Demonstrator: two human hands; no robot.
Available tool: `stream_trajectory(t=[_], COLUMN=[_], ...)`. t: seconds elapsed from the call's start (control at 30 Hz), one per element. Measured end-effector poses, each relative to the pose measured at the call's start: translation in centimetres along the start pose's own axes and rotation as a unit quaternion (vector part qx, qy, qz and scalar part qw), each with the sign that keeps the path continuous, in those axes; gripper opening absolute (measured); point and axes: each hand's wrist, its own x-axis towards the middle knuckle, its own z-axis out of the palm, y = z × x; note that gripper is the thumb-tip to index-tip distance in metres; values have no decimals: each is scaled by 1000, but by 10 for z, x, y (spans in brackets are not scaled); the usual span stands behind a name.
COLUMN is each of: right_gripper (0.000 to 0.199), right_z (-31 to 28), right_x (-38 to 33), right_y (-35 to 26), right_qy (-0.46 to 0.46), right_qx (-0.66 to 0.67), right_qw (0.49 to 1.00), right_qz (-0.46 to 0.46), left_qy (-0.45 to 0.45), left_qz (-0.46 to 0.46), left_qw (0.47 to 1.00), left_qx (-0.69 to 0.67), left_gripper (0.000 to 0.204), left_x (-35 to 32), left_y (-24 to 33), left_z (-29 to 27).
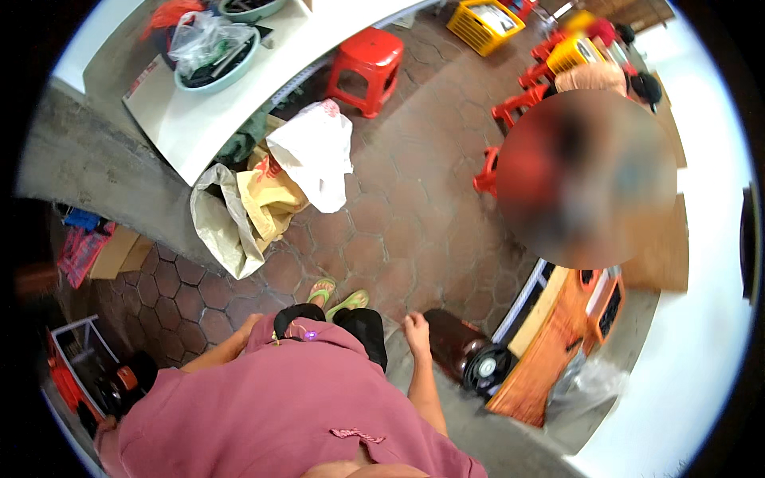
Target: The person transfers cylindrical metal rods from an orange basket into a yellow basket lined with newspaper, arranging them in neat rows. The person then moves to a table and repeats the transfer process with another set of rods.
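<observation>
From the head view, the right hand (415, 326) hangs at the person's side, arm straight down, fingers loosely curled and holding nothing. It is nearest to the dark cylindrical fan with a round black grille (468, 356), which lies on the brown hexagonal-tiled floor (398, 215) just beside it. The left hand (249, 323) rests against the thigh, mostly hidden by the pink shirt (271, 398); whether it is spread or closed cannot be told. Green flip-flops (339, 296) point forward.

Bags heaped on the floor ahead of you.
You see a white plastic bag (315, 151), a yellow sack (271, 203) and a grey-white sack (219, 223) beside the white table (199, 119).
</observation>
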Motion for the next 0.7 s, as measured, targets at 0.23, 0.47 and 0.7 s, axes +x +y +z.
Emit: stream_trajectory(t=[0.23, 0.47, 0.7], right_gripper=[30, 33, 22], right_z=[-82, -228, -200], right_x=[47, 266, 510], right_y=[7, -29, -261], right_qy=[-184, -200, -170], right_qx=[-199, -310, -159], right_qw=[949, 929, 961], right_qz=[159, 38, -147], left_qy=[141, 211, 284], left_qz=[-127, -122, 72], left_qw=[982, 960, 942], left_qx=[-8, -139, -162], left_gripper=[30, 27, 24], left_x=[-9, 92, 165], left_y=[73, 88, 61], left_z=[69, 244, 364])
